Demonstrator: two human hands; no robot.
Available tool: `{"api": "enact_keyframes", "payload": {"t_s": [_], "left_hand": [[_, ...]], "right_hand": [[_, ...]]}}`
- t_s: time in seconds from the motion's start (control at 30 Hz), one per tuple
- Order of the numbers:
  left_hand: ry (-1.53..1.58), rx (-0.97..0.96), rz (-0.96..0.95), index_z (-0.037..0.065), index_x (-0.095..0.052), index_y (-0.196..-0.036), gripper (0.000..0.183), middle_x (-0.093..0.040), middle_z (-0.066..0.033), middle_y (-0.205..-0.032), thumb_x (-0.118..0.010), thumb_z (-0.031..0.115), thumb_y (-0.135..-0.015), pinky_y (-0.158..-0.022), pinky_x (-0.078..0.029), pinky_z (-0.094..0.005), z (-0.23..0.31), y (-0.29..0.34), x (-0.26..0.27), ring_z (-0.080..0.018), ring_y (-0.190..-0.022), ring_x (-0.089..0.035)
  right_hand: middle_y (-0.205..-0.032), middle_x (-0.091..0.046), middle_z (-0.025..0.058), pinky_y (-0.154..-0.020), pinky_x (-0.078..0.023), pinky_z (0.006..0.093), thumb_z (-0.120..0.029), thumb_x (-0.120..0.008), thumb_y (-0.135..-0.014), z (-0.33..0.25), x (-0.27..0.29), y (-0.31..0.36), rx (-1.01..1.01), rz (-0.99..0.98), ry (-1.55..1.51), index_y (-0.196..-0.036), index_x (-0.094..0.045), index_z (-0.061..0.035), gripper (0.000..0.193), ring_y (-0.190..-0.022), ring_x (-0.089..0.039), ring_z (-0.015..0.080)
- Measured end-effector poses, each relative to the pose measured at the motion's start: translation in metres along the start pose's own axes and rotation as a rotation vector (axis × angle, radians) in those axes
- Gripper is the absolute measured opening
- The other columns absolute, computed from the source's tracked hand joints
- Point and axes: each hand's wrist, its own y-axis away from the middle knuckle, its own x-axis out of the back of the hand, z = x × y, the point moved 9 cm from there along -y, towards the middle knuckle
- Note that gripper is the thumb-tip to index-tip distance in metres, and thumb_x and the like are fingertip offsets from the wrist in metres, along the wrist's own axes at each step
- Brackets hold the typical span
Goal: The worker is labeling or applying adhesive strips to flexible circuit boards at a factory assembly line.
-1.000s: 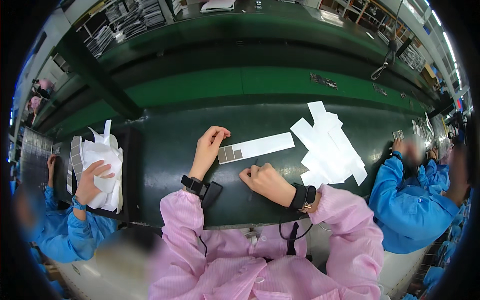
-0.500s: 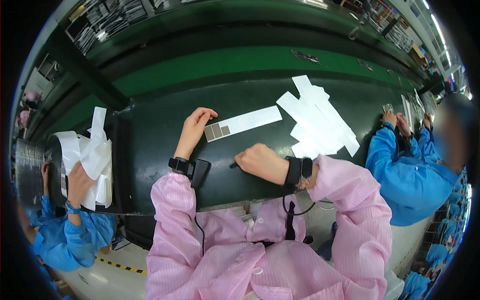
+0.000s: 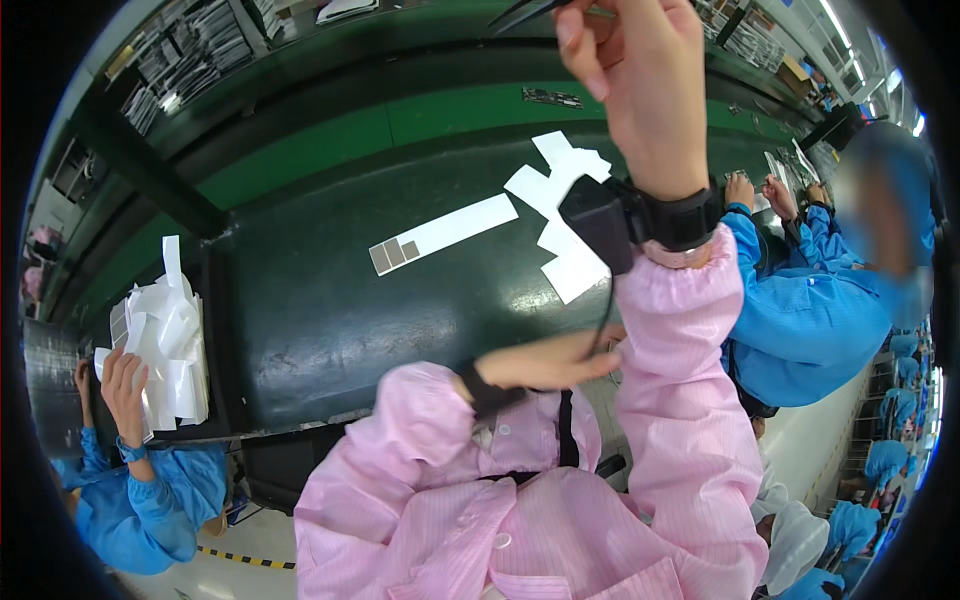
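So the right hand (image 3: 648, 85) is way up at the top of the view, close to the lens, fingers curled in with a dark pointed tool (image 3: 520, 14) pinched in them. Might be tweezers, but the upper edge cuts it off so don't hold me to that. The left hand (image 3: 552, 362) is low, past the near edge of the dark green table (image 3: 320, 330) and in front of the pink coat (image 3: 540, 530), fingers stretched out pretty straight, a bit blurry, with nothing showing in them. The long white strip (image 3: 465, 224) lies flat on the table at a slant, grey-brown blocks (image 3: 394, 253) at its left end, neither hand touching it. Its right end is just beside a messy pile of white sheets (image 3: 575, 265), partly hidden behind the boxy black wrist gadget (image 3: 597, 220) on the right arm. Off to the left, a co-worker's hand (image 3: 122, 395) is at another white heap (image 3: 180, 340).
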Motion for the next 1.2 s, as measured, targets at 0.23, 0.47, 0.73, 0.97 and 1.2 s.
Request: {"api": "enact_keyframes", "payload": {"t_s": [0.23, 0.47, 0.73, 0.97, 1.2], "left_hand": [[0.802, -0.057, -0.624, -0.002, -0.040, -0.137, 0.055, -0.048, -0.0167, -0.137, -0.038, 0.041, -0.102, -0.107, -0.035, -0.0332, -0.044, 0.046, -0.136, -0.0228, -0.127, -0.047], [-0.376, 0.422, 0.029, -0.002, -0.041, -0.136, 0.056, -0.053, -0.0141, -0.128, -0.051, 0.039, -0.098, -0.101, -0.039, -0.0325, -0.076, 0.100, -0.025, -0.0214, -0.116, -0.052], [0.193, -0.290, 0.267, 0.000, -0.047, -0.130, 0.045, -0.053, -0.0173, -0.125, -0.045, 0.034, -0.100, -0.102, -0.038, -0.0463, 0.162, 0.118, 0.067, -0.0291, -0.120, -0.051], [0.496, -0.303, 1.051, 0.002, -0.053, -0.116, 0.044, -0.057, -0.0148, -0.113, -0.042, 0.041, -0.099, -0.100, -0.041, -0.0451, 0.054, 0.176, 0.237, -0.0248, -0.108, -0.054], [-0.324, 0.225, 1.243, 0.003, -0.059, -0.101, 0.011, -0.062, -0.0059, -0.099, -0.056, 0.011, -0.094, -0.079, -0.051, -0.0340, 0.026, 0.200, 0.251, -0.0189, -0.091, -0.058]], "right_hand": [[-0.060, -0.055, 0.0018, -0.039, -0.029, 0.0196, -0.018, -0.056, -0.094, 0.017, 0.032, 0.032, -0.101, -0.129, 0.330, -0.097, -0.062, -0.0021, 0.017, -0.040, -0.042, 0.0050], [-0.071, -0.059, 0.0057, -0.046, -0.033, 0.0204, -0.020, -0.056, -0.096, 0.097, 0.117, 0.081, -0.325, 0.040, 0.150, -0.099, -0.060, -0.0005, 0.020, -0.044, -0.048, 0.0083], [-0.060, -0.057, 0.0056, -0.038, -0.030, 0.0205, -0.030, -0.056, -0.097, 0.191, 0.108, 0.102, -0.514, 0.154, -0.088, -0.086, -0.052, -0.0074, 0.025, -0.039, -0.044, 0.0089], [-0.062, -0.058, 0.0046, -0.039, -0.031, 0.0218, -0.027, -0.063, -0.093, 0.270, 0.081, 0.108, -0.639, 0.111, -0.033, -0.086, -0.049, -0.0102, 0.023, -0.040, -0.046, 0.0086], [-0.061, -0.058, 0.0025, -0.038, -0.031, 0.0203, -0.021, -0.066, -0.091, 0.292, 0.074, 0.114, -0.670, 0.058, 0.106, -0.091, -0.050, -0.0072, 0.021, -0.041, -0.046, 0.0062]]}}
